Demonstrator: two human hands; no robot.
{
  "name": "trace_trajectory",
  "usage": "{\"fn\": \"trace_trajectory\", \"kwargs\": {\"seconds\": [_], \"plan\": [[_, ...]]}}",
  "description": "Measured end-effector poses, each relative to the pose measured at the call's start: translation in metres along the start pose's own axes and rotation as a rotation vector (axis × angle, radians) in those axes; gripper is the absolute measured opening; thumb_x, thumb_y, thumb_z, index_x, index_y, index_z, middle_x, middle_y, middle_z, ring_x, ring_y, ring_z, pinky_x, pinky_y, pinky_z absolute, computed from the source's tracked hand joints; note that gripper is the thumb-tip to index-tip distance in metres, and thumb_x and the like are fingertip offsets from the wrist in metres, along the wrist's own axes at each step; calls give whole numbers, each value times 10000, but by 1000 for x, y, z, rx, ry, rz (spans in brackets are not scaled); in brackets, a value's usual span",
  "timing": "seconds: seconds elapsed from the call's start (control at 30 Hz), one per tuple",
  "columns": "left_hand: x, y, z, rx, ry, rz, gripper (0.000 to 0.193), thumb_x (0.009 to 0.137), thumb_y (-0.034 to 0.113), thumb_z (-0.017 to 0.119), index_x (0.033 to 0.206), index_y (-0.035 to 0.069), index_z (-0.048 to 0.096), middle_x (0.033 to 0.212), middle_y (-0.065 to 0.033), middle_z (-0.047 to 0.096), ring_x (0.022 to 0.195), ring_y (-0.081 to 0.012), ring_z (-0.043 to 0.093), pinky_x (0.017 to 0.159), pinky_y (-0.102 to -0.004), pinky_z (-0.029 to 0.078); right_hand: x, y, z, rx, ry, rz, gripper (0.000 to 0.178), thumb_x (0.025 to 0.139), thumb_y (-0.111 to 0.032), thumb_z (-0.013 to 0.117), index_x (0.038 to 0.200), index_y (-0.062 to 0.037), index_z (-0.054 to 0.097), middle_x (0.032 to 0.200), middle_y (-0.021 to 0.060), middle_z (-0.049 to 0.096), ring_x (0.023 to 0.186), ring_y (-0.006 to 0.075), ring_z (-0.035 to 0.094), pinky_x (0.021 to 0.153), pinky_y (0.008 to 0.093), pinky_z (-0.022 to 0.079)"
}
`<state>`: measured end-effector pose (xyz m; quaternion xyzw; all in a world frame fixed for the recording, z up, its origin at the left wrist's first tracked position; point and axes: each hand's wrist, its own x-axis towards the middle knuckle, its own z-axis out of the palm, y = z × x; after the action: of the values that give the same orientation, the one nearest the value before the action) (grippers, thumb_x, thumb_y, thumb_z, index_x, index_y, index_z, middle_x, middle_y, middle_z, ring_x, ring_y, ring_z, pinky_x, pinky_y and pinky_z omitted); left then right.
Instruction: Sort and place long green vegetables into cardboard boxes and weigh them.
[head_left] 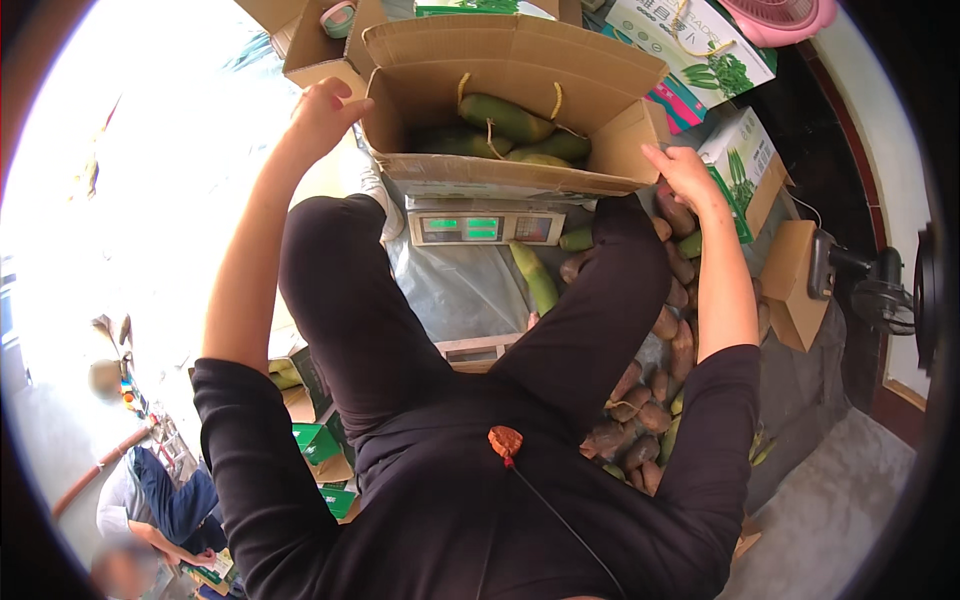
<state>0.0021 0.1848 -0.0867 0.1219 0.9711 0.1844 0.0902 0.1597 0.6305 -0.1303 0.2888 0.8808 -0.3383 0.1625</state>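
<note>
An open cardboard box [520, 178] with yellow rope handles stands in front of me, apparently on a digital scale [486, 228] with green displays. Several long green radishes [505, 118] lie inside it. My left hand [322, 118] is at the box's left edge, fingers half curled and apart, with one fingertip at the cardboard. At the opposite end, my right hand [688, 178] pinches the edge of the box's right flap [632, 140] between thumb and fingers. A loose green radish [535, 277] lies between my knees, below the scale.
Reddish-brown root vegetables [655, 416] are heaped at my right. Printed cartons [742, 165], a pink fan [780, 15] and a black fan [885, 290] stand beyond them. Another box [300, 35] is at far left. A person [165, 500] sits behind at lower left.
</note>
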Motion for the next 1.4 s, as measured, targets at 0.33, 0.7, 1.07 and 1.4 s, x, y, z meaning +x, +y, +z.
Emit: {"fn": "trace_trajectory", "kwargs": {"seconds": [0.33,0.7,1.07,1.4], "plan": [[43,-19,37,8,-315,-118,542,822,487,652,818,-54,682,799,-207,668,793,-307,661,741,-409,520,35,4,11,-87,-48,-7,443,859,-390,656,889,51,672,770,108,672,596,168,600,507,313,467],[52,-68,50,-80,-251,-103,345,841,346,628,907,14,698,839,-179,672,792,-298,653,744,-407,516,23,-35,3,-75,11,-108,371,832,-318,622,797,48,671,660,134,646,544,214,607,533,355,465],[-2,-140,-52,-409,-24,-221,436,872,312,614,1066,-77,638,1102,-180,619,1035,-284,586,941,-398,429,-23,-200,-15,22,3,-402,317,883,-304,584,739,-25,628,607,27,584,502,112,528,437,273,381],[-113,-278,-148,-332,140,-450,414,903,304,575,1094,-55,654,989,-167,694,936,-257,643,912,-378,460,-46,-338,123,-41,-75,-626,385,840,-317,613,719,49,613,597,97,585,559,175,575,505,331,450]]}}
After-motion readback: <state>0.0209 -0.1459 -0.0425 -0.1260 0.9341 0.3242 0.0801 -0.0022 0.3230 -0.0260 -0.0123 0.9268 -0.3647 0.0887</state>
